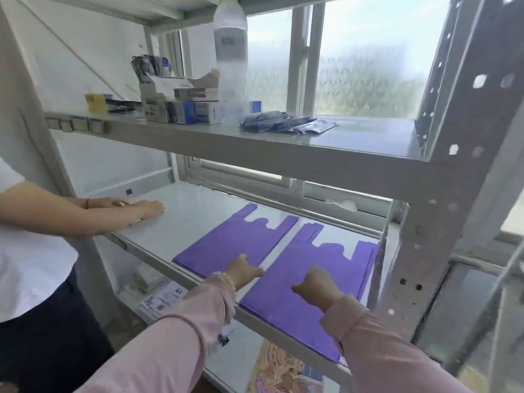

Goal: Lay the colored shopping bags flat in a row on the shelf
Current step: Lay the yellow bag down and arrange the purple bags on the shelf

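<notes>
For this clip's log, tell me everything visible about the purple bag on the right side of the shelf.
The right purple bag is a vest-style carrier of thin, matte, plastic-looking material, with two handle loops pointing toward the window and a notched cut between them. It lies flat on the grey shelf, beside the left purple bag with a narrow gap between them, its near edge overhanging the front lip. The right hand rests on its middle, fingers curled.

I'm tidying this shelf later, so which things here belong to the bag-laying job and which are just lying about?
Job: left purple bag; right purple bag; middle shelf; left hand; right hand.

Lying about: bottle; boxes; dark packets; bystander's hands; paper pack.
</notes>
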